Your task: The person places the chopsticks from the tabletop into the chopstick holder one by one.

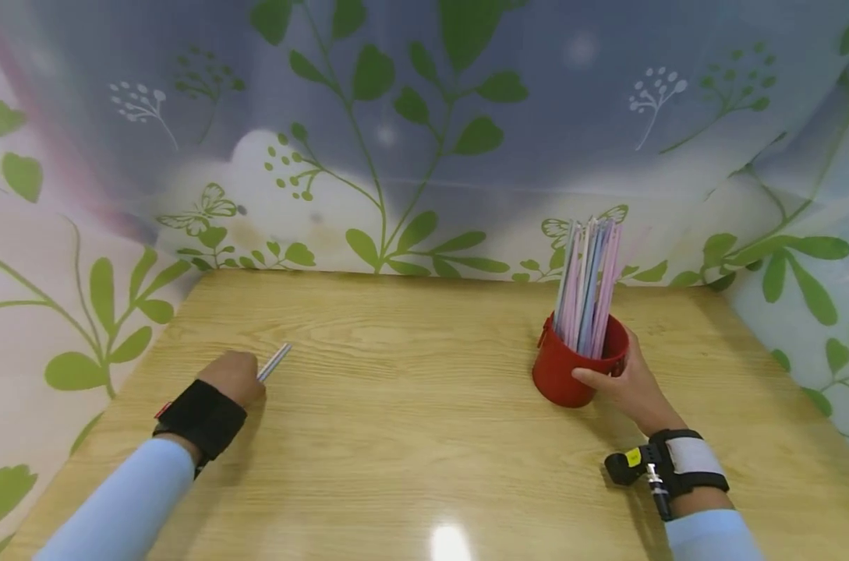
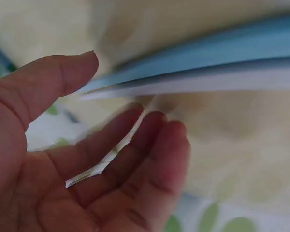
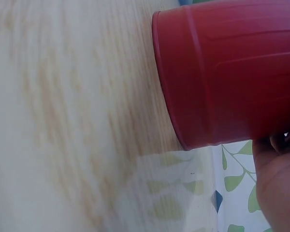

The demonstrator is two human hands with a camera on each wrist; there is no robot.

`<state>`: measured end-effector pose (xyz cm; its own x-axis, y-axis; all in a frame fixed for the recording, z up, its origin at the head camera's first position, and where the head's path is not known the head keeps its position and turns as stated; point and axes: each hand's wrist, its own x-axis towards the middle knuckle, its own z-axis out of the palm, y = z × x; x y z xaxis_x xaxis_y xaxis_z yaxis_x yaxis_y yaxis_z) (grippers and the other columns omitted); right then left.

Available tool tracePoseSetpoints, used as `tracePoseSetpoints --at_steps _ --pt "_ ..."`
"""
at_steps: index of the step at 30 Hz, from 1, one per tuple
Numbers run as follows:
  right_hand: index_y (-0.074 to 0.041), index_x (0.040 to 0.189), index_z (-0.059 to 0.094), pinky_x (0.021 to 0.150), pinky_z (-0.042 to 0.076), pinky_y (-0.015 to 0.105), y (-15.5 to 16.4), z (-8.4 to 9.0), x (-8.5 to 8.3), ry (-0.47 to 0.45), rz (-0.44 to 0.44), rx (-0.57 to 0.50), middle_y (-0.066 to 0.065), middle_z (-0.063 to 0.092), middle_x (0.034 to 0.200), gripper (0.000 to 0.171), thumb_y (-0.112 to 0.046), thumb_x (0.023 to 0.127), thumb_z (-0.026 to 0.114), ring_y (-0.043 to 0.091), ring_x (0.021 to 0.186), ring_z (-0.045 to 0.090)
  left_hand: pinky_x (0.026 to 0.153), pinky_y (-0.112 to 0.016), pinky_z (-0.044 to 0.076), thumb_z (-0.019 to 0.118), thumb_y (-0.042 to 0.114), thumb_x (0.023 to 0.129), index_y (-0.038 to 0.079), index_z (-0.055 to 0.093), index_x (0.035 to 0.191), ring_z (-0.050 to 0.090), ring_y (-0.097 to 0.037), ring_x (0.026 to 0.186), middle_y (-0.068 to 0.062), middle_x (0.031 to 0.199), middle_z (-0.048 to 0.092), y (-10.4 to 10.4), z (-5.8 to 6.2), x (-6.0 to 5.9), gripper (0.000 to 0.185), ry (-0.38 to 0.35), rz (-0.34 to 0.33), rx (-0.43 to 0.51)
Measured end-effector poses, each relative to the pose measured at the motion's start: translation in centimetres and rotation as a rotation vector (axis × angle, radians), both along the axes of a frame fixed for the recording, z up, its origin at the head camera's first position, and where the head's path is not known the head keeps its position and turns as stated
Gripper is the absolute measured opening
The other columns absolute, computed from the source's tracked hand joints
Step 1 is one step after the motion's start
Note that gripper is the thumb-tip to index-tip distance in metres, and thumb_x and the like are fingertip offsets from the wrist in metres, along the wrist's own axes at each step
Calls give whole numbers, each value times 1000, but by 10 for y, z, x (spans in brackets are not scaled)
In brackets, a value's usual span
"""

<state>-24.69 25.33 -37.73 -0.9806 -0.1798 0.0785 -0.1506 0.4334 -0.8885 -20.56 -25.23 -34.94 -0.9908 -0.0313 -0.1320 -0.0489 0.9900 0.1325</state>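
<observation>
On the left of the table lie a few thin straws, partly hidden by my left hand. The left wrist view shows a blue straw and a whitish straw side by side. Their ends reach between the thumb and the loosely bent fingers, which stand apart. At the right, a small red bucket stands upright, holding a bundle of pastel straws. My right hand grips the bucket's right side, thumb near the rim, other fingers mostly hidden behind it.
The light wooden table spreads between both hands. Behind it and on both sides rises a leaf-patterned backdrop, close to the table's far edge. The bucket stands some way in front of that edge.
</observation>
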Motion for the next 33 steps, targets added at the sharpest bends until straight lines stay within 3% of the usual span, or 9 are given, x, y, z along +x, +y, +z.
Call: tracePoseSetpoints --at_steps 3,10,15,17,20,24,26,30,33 --pt "-25 133 -3 94 32 38 5 1 1 -3 -8 16 10 23 133 85 -25 77 60 24 117 29 40 -31 33 52 6 66 2 50 57 43 -19 46 -7 54 47 -11 -15 7 10 22 25 15" --pt "-24 133 1 83 36 13 5 0 -2 22 4 -31 10 24 132 82 -21 77 60 20 115 31 35 -34 34 50 -1 70 1 53 60 48 -23 45 -11 55 52 0 -25 2 10 168 -2 -98" --pt "-25 133 -1 96 31 36 3 -3 -2 -16 3 -44 11 22 134 85 -23 76 62 25 118 28 33 -33 33 51 -3 71 0 50 57 47 -22 42 -11 51 49 12 -26 -6 14 271 -66 -131" --pt "-25 133 -1 95 27 48 3 -2 0 -26 5 -40 10 21 134 86 -24 75 62 27 119 26 34 -32 33 54 -1 70 0 50 57 47 -21 43 -11 53 51 25 -8 -12 13 301 -96 -69" --pt "-25 133 -2 94 27 49 5 0 3 -15 1 -20 10 22 134 86 -24 76 61 27 119 27 40 -26 36 56 4 72 2 55 67 48 -15 48 -8 58 55 61 39 -26 5 393 -195 134" --pt "-25 133 -2 94 30 47 7 4 4 10 -14 1 10 23 133 84 -23 77 60 25 117 29 57 -19 46 54 9 78 4 59 87 58 -11 66 -6 78 63 138 108 -42 12 636 -404 597" --pt "-25 133 -1 94 29 46 7 4 4 11 -16 -3 9 22 134 83 -23 77 60 24 118 29 65 -18 48 55 8 78 3 58 92 60 -12 75 -8 86 63 182 132 -46 15 740 -528 850" --pt "-26 133 1 96 27 47 2 2 2 -4 -4 -48 9 21 134 83 -22 76 61 25 119 27 69 -15 46 57 8 78 0 56 98 60 -12 81 -11 91 62 261 143 -54 21 725 -649 1129" --pt "-26 133 2 96 24 49 -2 -2 0 -11 -15 -80 9 22 134 84 -22 75 62 25 119 27 70 -10 44 54 13 81 4 56 102 58 -7 82 -6 93 62 300 123 -64 23 624 -629 1043"
